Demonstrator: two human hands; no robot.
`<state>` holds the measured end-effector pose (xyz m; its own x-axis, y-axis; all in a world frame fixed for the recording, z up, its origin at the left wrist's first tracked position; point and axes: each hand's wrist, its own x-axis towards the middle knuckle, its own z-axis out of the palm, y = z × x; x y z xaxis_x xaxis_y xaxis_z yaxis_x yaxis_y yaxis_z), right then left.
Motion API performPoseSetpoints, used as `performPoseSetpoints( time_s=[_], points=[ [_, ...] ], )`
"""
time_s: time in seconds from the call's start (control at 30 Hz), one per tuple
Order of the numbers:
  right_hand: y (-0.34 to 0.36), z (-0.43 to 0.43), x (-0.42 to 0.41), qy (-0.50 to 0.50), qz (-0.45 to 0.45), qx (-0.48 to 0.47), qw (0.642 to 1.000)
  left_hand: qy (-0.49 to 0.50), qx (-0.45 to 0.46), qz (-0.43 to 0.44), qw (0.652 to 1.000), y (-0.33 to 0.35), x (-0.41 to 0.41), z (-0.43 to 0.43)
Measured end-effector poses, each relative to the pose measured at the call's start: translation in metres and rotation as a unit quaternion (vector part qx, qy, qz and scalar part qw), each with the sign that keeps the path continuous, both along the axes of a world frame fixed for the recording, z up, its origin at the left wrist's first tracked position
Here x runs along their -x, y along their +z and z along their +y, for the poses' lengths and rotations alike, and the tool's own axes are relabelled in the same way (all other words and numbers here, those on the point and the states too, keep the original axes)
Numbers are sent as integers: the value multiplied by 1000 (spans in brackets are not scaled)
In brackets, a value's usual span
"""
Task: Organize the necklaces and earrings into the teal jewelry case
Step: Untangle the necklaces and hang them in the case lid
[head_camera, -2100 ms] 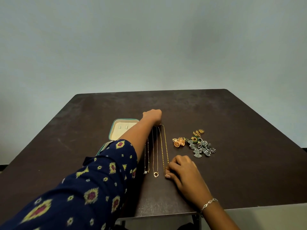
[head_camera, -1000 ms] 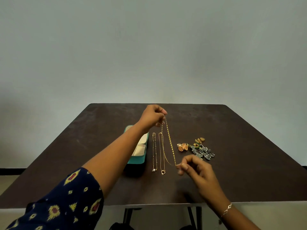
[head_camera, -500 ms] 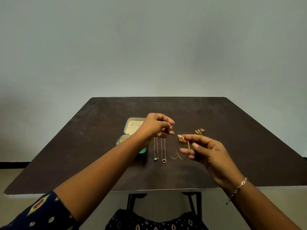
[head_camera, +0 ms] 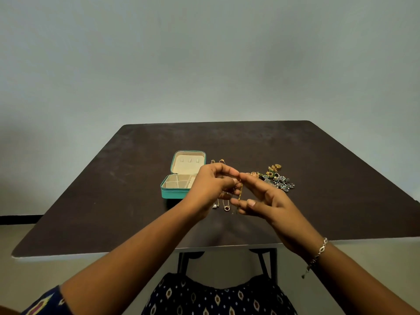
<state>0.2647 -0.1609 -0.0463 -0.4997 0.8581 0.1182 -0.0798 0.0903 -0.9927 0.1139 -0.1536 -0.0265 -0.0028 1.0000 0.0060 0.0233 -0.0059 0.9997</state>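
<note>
Both forearms come in from below and the hands meet fingertip to fingertip above the worktop. The left hand is curled up, pinching the top of a gold chain. The right hand pinches the same spot with thumb and forefinger, its other fingers fanned loose underneath. The chain dangles between the palms. The open teal case sits just left of the left hand, two more necklaces lie under the hands, and the earring pile is just beyond the right hand.
</note>
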Motion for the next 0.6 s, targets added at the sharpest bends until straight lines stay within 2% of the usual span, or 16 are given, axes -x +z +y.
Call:
performPoseSetpoints(
  time_s=[0.27,0.43,0.6],
  points=[
    [-3,-7,6,34,10,-2,999,16,33,-48,998,-6,7,-7],
    [-3,-8,7,53,0,-15,998,2,43,-48,998,-8,11,-11],
    [-8,-1,4,14,-15,5,1000,-1,38,-53,998,-6,13,-10]
  ],
)
